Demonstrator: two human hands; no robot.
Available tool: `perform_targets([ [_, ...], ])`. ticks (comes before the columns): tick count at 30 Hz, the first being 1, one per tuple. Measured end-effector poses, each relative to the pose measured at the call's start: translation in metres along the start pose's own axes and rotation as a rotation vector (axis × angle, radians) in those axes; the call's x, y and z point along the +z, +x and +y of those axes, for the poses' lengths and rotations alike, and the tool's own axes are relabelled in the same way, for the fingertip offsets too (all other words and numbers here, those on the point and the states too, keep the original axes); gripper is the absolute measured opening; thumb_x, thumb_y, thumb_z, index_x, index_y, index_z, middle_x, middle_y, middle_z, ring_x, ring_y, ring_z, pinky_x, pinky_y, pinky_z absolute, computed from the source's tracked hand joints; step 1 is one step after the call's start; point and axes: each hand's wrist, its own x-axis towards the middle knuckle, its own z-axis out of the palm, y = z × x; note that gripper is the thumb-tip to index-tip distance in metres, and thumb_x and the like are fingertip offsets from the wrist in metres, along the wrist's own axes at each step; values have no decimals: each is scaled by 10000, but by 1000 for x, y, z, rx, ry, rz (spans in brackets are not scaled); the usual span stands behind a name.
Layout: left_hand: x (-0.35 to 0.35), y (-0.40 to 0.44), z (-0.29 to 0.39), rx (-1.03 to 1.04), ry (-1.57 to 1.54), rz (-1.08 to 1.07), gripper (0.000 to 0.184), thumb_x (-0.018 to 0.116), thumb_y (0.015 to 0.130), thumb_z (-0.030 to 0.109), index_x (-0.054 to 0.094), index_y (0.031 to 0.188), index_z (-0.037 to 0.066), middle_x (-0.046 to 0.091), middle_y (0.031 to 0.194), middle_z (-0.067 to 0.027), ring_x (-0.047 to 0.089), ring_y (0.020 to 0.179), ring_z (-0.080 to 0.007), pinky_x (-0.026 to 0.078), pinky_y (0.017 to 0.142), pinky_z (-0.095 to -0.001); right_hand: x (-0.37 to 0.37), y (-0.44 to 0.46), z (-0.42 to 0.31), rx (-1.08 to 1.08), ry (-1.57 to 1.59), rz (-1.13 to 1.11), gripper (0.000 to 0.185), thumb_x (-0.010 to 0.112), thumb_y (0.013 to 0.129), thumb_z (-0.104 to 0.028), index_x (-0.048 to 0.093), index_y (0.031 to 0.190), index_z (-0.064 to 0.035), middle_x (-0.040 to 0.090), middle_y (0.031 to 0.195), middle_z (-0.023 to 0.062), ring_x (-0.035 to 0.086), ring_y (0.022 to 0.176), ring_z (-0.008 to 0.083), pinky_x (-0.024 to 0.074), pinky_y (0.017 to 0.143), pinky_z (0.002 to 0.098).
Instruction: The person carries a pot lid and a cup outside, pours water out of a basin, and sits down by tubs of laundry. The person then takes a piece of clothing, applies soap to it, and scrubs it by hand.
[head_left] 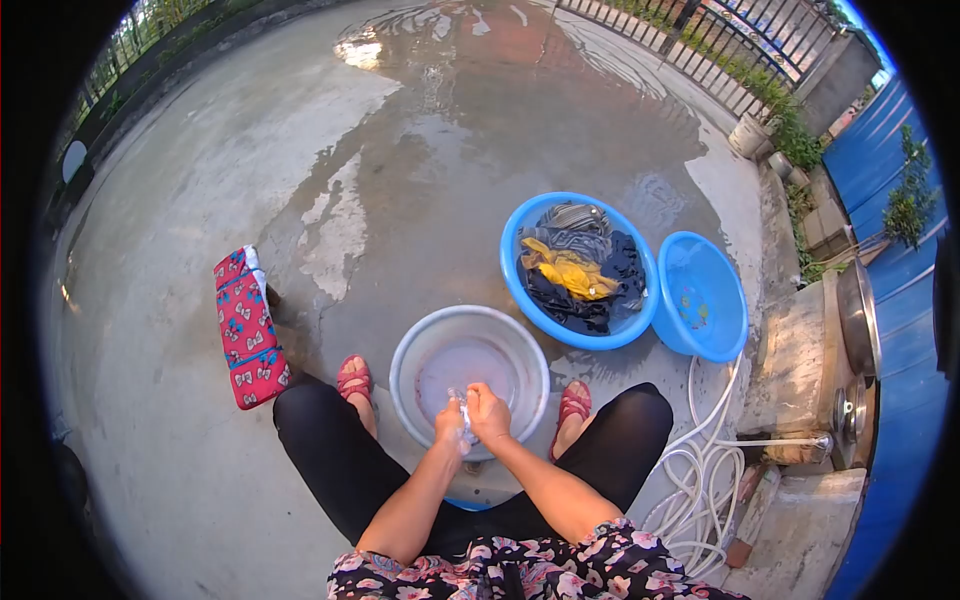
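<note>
My left hand [449, 424] and my right hand [488, 412] are close together over the near part of a white basin [397, 385]. Both are closed, with a small, pale, glistening wet thing [462, 405] between them; whether it is cloth, plastic or running water I cannot make out. Cloudy, pinkish-white water [465, 365] lies in the basin. The basin stands on the ground between my feet, which wear red sandals. Beyond it to the right, a large blue tub [512, 270] holds dark wet clothes [625, 265] and a yellow garment [570, 270].
A smaller blue basin [735, 300] leans beside the large tub. A coiled white hose [690, 490] lies at the right near metal lids [850, 410]. On the left is a low bench with a red patterned cover [248, 330]. Water wets the concrete ahead, up to a metal fence [690, 45].
</note>
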Motion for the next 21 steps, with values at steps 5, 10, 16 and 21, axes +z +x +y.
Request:
perform_targets([
  [5,-62,85,-30,70,-122,-257,331,316,917,288,511,942,21,564,788,-92,573,656,-222,477,551,-364,0,-18,-34,-131,46,-47,246,422,835,-315,565,904,-127,611,717,147,581,661,363,444,598,456],
  [10,-9,15,-6,-31,42,-74,363,273,921,304,504,974,29,572,851,-127,581,752,-251,487,650,-395,-4,3,-7,25,19,-3,247,415,840,-316,564,927,-139,609,735,155,580,673,372,446,602,459],
  [16,-28,44,-8,-18,-178,-266,382,250,923,310,499,980,26,571,850,-126,581,718,-263,489,627,-403,2,-9,-13,-74,33,-68,263,399,843,-325,563,936,-142,608,727,158,580,672,372,449,602,455],
  [21,-29,40,-4,9,-29,-98,363,278,918,315,505,981,38,569,839,-110,572,735,-269,476,641,-405,-1,-6,-22,22,8,-43,243,405,845,-310,559,943,-150,603,726,171,578,682,376,446,607,462],
])
